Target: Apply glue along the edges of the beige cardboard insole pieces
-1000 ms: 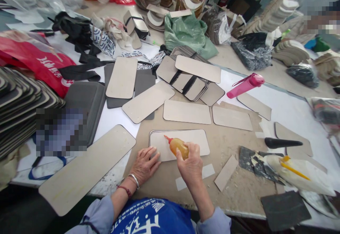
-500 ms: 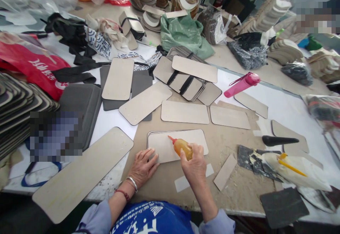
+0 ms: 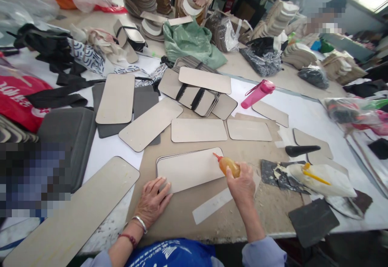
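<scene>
Several beige rounded panels lie stacked in front of me, their edges slightly offset. My left hand rests with fingers spread on the stack's lower left corner. In my right hand is an amber squeeze bottle, tilted so that its red nozzle points up and left over the top panel's right end. Whether the tip touches the panel cannot be made out. A pale strip lies just below the stack, between my hands.
Single panels lie behind the stack, near a bundle with black bands. A pink bottle stands out at the back right. A black-handled tool and yellow brush lie right. Another person's hands are at the far side.
My right hand has moved the amber bottle from the middle of the top panel to its right end. The view has shifted, and the small strip by my right forearm is now mostly hidden.
</scene>
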{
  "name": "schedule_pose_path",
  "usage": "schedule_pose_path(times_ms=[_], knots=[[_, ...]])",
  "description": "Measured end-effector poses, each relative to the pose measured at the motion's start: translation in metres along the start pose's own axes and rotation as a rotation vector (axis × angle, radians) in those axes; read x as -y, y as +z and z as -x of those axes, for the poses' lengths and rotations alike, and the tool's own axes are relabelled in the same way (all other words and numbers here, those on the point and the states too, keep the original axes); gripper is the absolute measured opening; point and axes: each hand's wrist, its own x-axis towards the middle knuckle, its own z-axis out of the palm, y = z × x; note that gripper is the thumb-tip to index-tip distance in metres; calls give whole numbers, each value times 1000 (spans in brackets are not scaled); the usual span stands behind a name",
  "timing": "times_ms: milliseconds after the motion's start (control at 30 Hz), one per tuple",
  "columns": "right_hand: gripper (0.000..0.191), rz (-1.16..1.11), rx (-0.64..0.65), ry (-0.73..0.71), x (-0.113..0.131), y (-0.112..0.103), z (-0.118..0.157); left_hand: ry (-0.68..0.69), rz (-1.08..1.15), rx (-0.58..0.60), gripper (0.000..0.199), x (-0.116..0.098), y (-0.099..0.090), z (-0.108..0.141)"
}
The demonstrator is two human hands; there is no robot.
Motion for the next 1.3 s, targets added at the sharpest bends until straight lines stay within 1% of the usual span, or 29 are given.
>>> schedule_pose_path(times_ms=[133,233,467,600,733,833,900,1033,1167,1300], knots=[[20,30,-28,27,-5,-1,-6,9,-14,4,23,0,0,1],[20,20,-22,19,-1,-1,-4,6,-13,5,24,1,1,1],[17,-68,40,-84,29,2,22,4,-3,-13,24,1,2,1],[17,-171,89,-118,49,7,41,-6,-5,-11,23,0,2,2],[17,-315,138,-184,66,13,61,-18,-10,-17,24,1,3,4],[16,-495,182,-211,70,15,72,-21,-10,-17,25,2,5,7],[15,-559,195,-199,67,16,76,-12,-16,-21,25,2,6,8],[19,-484,157,-157,57,16,69,0,-37,-21,24,3,7,9],[23,-371,110,-113,48,18,51,10,-45,-23,23,4,8,9],[20,-208,84,-35,38,13,32,2,-43,-18,23,5,8,10]])
